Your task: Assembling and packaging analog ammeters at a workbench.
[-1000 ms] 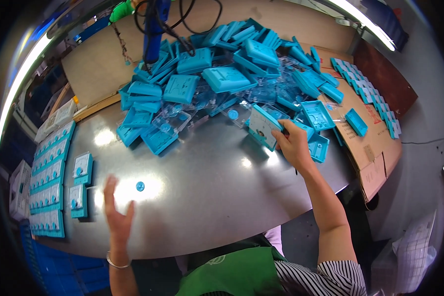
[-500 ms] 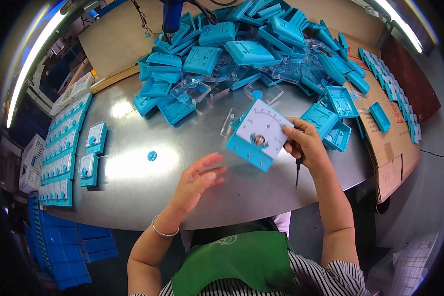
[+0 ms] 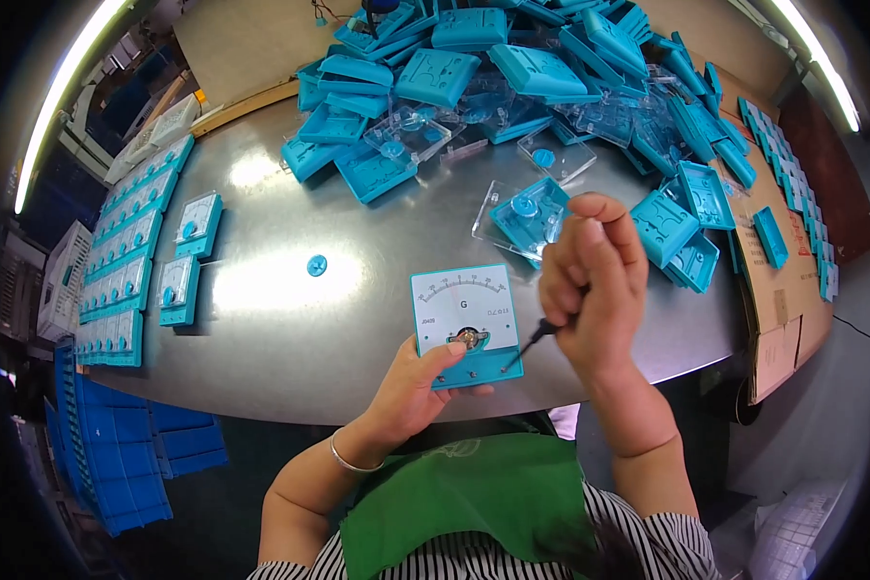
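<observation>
A dial meter (image 3: 462, 300) with a white scale face and turquoise base is held above the table's near part by my left hand (image 3: 408, 389). The thumb lies over the base near the round opening with the coil mechanism, and the fingers are underneath. My right hand (image 3: 594, 290) is closed around a thin dark screwdriver (image 3: 538, 338); its handle is mostly hidden in the fist. The shaft slants down left, its tip at the turquoise strip below the dial. I cannot tell whether it touches a screw.
A turquoise round knob (image 3: 316, 265) lies on the metal table (image 3: 261, 377). Turquoise housings (image 3: 437, 77) and clear covers are heaped at the back. A clear cover with a housing (image 3: 532, 213) lies beyond my right hand. Assembled meters (image 3: 116, 280) stand in rows at left; cardboard (image 3: 768, 333) is at right.
The meter has passed from my right hand to my left, nearer to me, its dial now upright. The screwdriver in my right hand has swung toward the meter's lower strip. The view has shifted slightly.
</observation>
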### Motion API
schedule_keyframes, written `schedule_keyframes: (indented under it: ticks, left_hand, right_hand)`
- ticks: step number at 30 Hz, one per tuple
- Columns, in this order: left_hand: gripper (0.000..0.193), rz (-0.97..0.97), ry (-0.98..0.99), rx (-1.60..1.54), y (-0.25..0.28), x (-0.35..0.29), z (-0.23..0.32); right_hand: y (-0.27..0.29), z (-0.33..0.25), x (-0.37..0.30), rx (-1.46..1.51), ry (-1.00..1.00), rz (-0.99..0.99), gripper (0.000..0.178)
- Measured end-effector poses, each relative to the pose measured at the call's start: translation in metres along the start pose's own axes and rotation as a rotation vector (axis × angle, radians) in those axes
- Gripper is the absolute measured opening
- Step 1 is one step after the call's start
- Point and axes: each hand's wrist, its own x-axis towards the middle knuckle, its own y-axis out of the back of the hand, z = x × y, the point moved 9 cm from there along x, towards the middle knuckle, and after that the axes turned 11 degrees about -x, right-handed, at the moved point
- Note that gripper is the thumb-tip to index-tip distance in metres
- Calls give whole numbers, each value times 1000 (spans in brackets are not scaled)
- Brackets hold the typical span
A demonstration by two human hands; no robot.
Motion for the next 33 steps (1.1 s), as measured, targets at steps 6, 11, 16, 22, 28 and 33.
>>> schedule_keyframes:
  ticks: [6, 11, 16, 22, 28, 33]
  left_hand:
    - [40, 3, 5, -68, -1, -7, -5]
    - [40, 20, -12, -77, 2, -9, -6]
    - [41, 26, 15, -72, 2, -9, -12]
    - [41, 32, 68, -44, -1, -14, -17]
    - [40, 28, 83, 29, -6, -10, -26]
    - [36, -15, 88, 230, -14, -9, -27]
  right_hand:
    - [-18, 5, -2, -63, 270, -82, 15]
    - [-22, 5, -9, -125, 332, -72, 14]
    - [-29, 1, -18, -32, 380, -290, 20]
    - [-32, 4, -20, -39, 162, -361, 28]
    - [-25, 0, -30, -29, 183, -466, 26]
    - [-10, 28, -5, 211, -225, -351, 20]
